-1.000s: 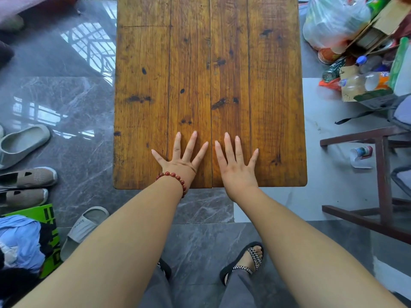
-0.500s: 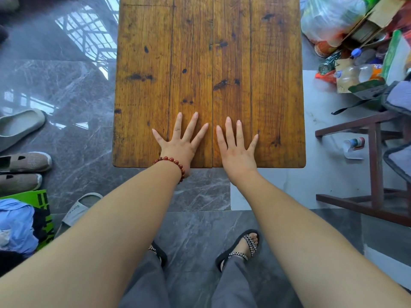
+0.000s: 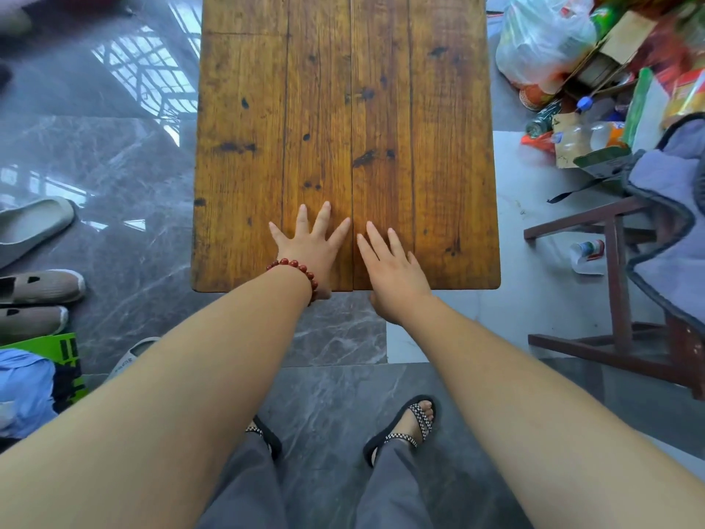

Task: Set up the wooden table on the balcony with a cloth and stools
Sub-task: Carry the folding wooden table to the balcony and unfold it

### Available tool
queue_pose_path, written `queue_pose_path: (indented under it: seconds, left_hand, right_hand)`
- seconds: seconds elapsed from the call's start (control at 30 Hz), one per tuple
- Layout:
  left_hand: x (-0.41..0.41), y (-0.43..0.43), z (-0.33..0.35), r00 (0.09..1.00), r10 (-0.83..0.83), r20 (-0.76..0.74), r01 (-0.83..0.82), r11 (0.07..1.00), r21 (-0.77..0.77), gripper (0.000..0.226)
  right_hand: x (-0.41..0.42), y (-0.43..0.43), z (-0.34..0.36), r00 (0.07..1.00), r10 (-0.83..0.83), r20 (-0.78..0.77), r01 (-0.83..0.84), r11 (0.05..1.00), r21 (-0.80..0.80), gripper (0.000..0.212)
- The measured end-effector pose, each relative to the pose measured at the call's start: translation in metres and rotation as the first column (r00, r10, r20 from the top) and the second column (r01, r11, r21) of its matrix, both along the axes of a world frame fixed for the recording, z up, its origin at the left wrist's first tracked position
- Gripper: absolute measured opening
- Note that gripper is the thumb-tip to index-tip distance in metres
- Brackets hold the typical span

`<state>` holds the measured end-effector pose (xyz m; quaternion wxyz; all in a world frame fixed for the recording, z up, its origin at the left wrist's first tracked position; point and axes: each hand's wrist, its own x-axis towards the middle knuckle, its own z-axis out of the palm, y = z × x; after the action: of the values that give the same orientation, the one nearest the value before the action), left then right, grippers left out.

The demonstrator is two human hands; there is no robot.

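The wooden desk [image 3: 343,108] lies straight ahead of both hands, its near short edge under the palms and its long axis running directly away from the person along the line of the boards. The left hand [image 3: 311,250] has its fingers spread and seems pressed flat on the top just inside that edge, with a red bead bracelet [image 3: 295,266] at the wrist. The right hand [image 3: 393,269] sits just beside it, fingers loosely open and angled slightly leftward, the heel of the palm overhanging the edge; neither hand holds anything. Both are about equally near, on either side of the centre seam. A dark wooden stool [image 3: 618,284] stands off to the right of the right hand, draped in grey-blue fabric [image 3: 671,231]. Beyond the hands the top carries no cloth.
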<state>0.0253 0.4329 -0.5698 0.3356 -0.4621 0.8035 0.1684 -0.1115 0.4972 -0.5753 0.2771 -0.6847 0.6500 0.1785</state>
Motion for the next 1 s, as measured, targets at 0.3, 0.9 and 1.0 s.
queue_pose_path:
  seconds: [0.3,0.9,1.0]
  left_hand:
    - [0.018,0.012,0.059,0.937,0.152,-0.314,-0.189,0.978,-0.093,0.071]
    - [0.044,0.043,0.313,0.205,0.557,-0.805,-0.595,0.724,0.349,0.045]
    - [0.036,0.05,0.349,0.134,0.544,-0.828,-0.572,0.725,0.384,0.039]
  right_hand:
    - [0.01,0.004,0.052,0.989,-0.064,0.132,0.072,0.996,-0.059,0.081]
    - [0.06,0.023,0.302,0.678,-0.252,0.691,0.59,0.746,-0.307,0.056]
    - [0.056,0.029,0.341,0.658,-0.225,0.719,0.621,0.702,-0.349,0.054]
